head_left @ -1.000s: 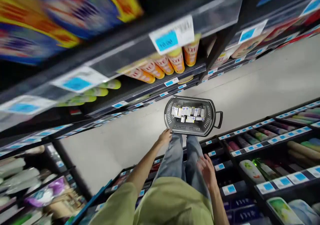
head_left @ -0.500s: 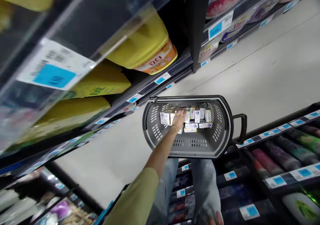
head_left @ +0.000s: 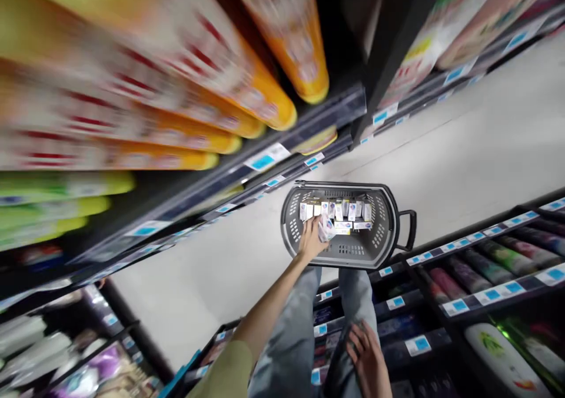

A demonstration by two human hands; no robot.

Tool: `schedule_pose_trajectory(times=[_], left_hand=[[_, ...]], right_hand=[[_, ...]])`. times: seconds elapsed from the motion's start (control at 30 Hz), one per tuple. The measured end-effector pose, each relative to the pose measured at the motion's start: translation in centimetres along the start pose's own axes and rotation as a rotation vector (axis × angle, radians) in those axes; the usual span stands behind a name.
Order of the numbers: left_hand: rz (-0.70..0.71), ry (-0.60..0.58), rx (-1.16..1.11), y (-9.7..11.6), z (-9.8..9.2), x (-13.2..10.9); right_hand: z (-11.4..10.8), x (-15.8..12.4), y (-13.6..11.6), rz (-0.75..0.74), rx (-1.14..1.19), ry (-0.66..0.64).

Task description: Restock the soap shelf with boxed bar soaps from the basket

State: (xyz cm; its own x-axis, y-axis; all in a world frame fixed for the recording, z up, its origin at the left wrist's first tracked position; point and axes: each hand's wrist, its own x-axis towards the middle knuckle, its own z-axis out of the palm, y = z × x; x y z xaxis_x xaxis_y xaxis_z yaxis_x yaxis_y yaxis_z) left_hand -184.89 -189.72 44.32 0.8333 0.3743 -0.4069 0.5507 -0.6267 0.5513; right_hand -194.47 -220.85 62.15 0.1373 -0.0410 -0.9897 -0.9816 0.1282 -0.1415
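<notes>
1. Nearest you, at the bottom edge, is your yellow-green sleeve (head_left: 225, 371), with your bare left forearm running forward out of it.
2. Your right hand (head_left: 365, 357) is over your right leg, in faded blue jeans (head_left: 286, 333). Its grip is released, the fingers loosely spread; you cannot tell from this view whether it touches the denim.
3. Your left hand (head_left: 311, 244) reaches across the near rim of the grey basket (head_left: 353, 255). Its grip is grasping 1 small white box (head_left: 326, 228) between thumb and fingers.
4. That box is tilted and sits within the basket's outline, left of the middle; you cannot tell whether it touches the boxes beyond it.
5. The basket is in front of your knees, its long side across your view, a black handle (head_left: 414, 230) sticking out at the right end.
6. Inside it, a row of white boxes (head_left: 352, 211) stands along the far side; just to the right of your hand, 3 flat boxes (head_left: 343, 225) lie in front of that row.
7. To your right, a dark shelf (head_left: 472, 301) with blue-and-white price tags carries bottles (head_left: 489, 262) side by side.
8. To your left, blurred orange-and-white bottles (head_left: 265, 98) stand above green ones (head_left: 66, 195).
9. Farthest off, the pale floor (head_left: 494, 121) stretches to the upper right.
</notes>
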Motion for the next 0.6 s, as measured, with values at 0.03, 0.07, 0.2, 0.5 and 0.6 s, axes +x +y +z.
schedule_pose_trajectory(times=[0.03, 0.07, 0.2, 0.5, 0.6], left_hand=[[-0.022, 0.061, -0.079, 1.5, -2.7, -2.0], [-0.031, 0.114, -0.144, 3.2, -5.5, -3.9], [0.028, 0.330, -0.319, 10.9, -17.0, -10.9], [0.310, 0.910, -0.533, 24.0, -35.1, -20.6], [0.408, 0.882, -0.822, 25.9, -39.5, -22.8]], right_hand=[[2.0, -1.3, -1.4, -0.047, 0.004, 0.016], [4.0, -2.8, -2.8, -0.095, -0.007, 0.017], [12.0, -9.9, -8.4, -0.266, -0.077, -0.183], [22.8, -29.9, -17.2, -0.937, -0.239, -0.656], [23.2, -35.4, -18.4, -1.101, -0.286, -0.679]])
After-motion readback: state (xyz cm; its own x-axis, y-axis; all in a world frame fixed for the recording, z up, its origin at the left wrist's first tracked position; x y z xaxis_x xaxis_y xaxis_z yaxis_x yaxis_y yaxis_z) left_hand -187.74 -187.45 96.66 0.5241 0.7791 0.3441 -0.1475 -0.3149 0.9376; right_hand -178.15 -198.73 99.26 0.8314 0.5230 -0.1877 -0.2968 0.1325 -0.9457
